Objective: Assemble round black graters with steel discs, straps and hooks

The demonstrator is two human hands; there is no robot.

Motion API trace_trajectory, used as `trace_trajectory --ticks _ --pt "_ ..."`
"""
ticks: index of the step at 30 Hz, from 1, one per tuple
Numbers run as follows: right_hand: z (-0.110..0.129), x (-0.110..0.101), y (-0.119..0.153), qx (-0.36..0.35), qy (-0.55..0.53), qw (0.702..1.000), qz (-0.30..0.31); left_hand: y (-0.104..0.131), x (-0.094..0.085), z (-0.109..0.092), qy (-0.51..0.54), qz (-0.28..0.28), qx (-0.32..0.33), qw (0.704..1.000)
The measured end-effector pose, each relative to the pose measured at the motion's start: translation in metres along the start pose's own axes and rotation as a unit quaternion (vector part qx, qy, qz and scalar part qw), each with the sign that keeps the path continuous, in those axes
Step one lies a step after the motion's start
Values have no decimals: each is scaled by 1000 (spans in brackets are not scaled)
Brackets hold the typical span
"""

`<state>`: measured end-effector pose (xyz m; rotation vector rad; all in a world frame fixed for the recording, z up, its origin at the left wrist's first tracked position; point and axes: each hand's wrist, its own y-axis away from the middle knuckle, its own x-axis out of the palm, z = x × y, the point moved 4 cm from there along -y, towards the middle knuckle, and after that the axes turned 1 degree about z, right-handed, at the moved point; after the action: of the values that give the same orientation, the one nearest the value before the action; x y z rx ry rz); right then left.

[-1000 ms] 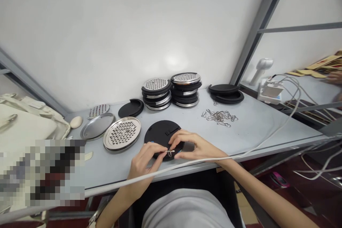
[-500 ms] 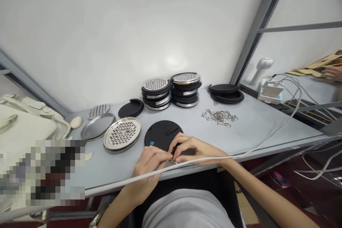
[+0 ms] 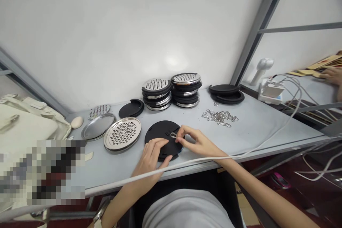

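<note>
- Tabletop (image 3: pixel 248 128): a flat, pale blue-grey board with a matt surface.
- Left stack (image 3: pixel 156 97) and right stack (image 3: pixel 186 91): round pieces in alternating black and shiny metal bands, each topped by a disc pierced with small holes.
- Black disc (image 3: pixel 160 131): flat, matt and round, with small raised ridges; it lies on the tabletop in front of the stacks, under the fingers.
- Metal grater plate (image 3: pixel 123 133): circular, bright, with a plain rim around rows of coarse openings, just left of the disc.
- Left hand (image 3: pixel 151 156): fingers spread over the disc's near left part, thumb by its near edge; whether it clasps the rim, I cannot tell.
- Right hand (image 3: pixel 196 140): thumb and forefinger pinch a clip.
- Heap of clips (image 3: pixel 220 115): tangled, glinting metal loops, right of the disc.
- Clip (image 3: pixel 173 135): slim, silvery, its rounded loop pointing left over the disc.
</note>
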<state>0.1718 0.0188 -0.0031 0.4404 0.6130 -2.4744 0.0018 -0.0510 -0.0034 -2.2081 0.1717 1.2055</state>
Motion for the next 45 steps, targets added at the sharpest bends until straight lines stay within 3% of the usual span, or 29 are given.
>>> trace_trajectory --ticks 3,6,16,29,38,45 --pt "-10 -9 -1 24 43 994 -101 -1 4 0 -38 64 10 997" --pt "-20 -12 0 69 74 986 -134 -1 6 1 -73 101 43 991" --pt "-27 -7 -1 89 102 984 -114 -3 -2 12 -176 119 121 970" --pt "-24 -3 -3 86 113 987 -71 3 -5 12 -159 119 155 968" --pt "-25 -3 -3 82 138 985 -66 2 -1 4 -147 73 172 971" --pt "-24 -4 -3 85 159 982 -64 1 5 -3 -103 50 135 984"
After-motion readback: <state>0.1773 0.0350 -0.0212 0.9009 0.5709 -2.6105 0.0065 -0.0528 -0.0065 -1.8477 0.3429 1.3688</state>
